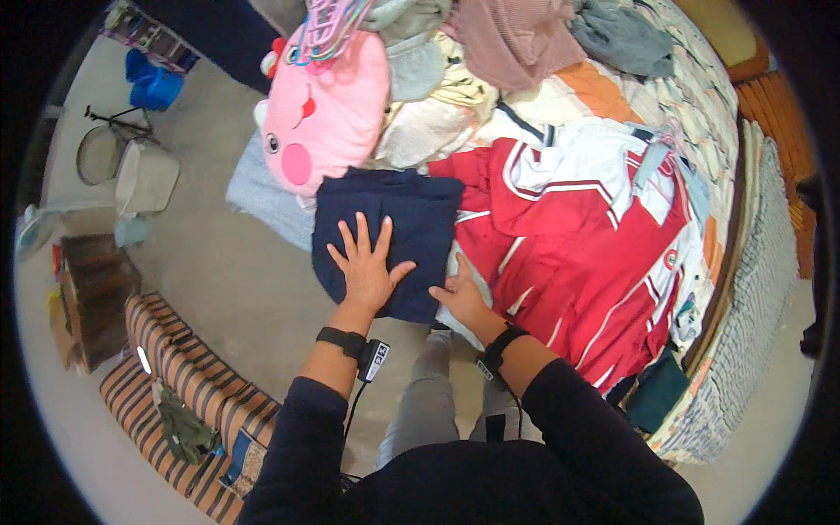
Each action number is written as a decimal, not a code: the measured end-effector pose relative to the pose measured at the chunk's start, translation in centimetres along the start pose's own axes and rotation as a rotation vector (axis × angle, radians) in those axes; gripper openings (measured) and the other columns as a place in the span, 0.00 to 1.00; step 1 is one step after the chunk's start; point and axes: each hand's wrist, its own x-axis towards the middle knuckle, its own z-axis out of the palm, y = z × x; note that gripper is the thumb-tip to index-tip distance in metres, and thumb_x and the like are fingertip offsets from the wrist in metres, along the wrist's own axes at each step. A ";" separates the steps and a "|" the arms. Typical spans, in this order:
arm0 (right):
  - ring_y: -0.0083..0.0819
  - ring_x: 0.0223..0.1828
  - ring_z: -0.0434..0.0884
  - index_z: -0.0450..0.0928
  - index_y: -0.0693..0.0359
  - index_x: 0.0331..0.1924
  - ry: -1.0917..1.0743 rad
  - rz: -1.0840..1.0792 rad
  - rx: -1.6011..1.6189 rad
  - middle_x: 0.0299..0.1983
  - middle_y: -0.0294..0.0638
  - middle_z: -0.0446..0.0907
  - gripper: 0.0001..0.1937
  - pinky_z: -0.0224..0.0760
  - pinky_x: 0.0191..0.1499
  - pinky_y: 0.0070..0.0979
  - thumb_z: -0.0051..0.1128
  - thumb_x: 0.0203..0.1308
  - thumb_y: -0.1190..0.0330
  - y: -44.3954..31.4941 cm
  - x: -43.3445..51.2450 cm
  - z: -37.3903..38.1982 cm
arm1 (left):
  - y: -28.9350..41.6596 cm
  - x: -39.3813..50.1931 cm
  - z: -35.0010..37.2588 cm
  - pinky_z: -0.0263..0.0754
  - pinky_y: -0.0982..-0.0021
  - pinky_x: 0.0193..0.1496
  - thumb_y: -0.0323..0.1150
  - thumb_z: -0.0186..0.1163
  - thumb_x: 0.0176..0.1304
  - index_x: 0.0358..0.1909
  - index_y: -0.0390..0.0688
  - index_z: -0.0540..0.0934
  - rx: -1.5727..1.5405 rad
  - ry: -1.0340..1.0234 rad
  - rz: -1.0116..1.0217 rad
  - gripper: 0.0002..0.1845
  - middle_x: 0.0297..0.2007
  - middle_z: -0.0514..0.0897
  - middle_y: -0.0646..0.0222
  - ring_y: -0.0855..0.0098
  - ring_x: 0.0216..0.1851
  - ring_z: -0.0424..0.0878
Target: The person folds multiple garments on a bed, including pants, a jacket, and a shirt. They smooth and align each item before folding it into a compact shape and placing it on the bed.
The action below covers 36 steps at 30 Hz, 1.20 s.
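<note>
A folded dark navy garment lies at the near left edge of the bed. My left hand rests flat on its top with fingers spread. At its lower right edge is my right hand, thumb and index finger apart, beside a light grey cloth that shows partly beneath. A red and white jacket lies spread out to the right of both hands. Beyond the navy garment lies a round pink plush pig, with several plastic hangers on its upper part.
More clothes are heaped at the back, among them a dusty pink ribbed garment and a grey one. On the floor at left stand a whitish bin and a blue container. A striped sofa stands at the lower left.
</note>
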 end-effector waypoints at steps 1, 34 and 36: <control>0.30 0.32 0.78 0.36 0.68 0.67 -0.005 -0.053 0.002 0.31 0.47 0.77 0.46 0.71 0.37 0.25 0.61 0.51 0.73 0.1 -0.4 -0.8 | 0.9 0.5 0.5 0.35 0.28 0.58 0.62 0.60 0.46 0.68 0.59 0.54 0.004 -0.162 -0.065 0.47 0.69 0.41 0.52 0.40 0.68 0.34; 0.52 0.44 0.76 0.51 0.66 0.62 0.771 0.477 -0.111 0.41 0.60 0.75 0.39 0.71 0.47 0.38 0.61 0.47 0.68 15.8 -14.2 -25.9 | 25.9 4.6 7.9 0.56 0.49 0.60 0.52 0.63 0.47 0.59 0.41 0.65 -0.174 -0.283 0.383 0.39 0.61 0.61 0.50 0.50 0.63 0.56; 0.53 0.38 0.79 0.60 0.67 0.57 0.732 0.424 0.019 0.35 0.60 0.78 0.29 0.72 0.43 0.39 0.56 0.49 0.69 17.4 -14.8 -26.2 | 29.2 3.3 8.0 0.55 0.49 0.61 0.54 0.64 0.46 0.61 0.42 0.62 -0.168 -0.432 0.333 0.43 0.62 0.58 0.49 0.49 0.64 0.54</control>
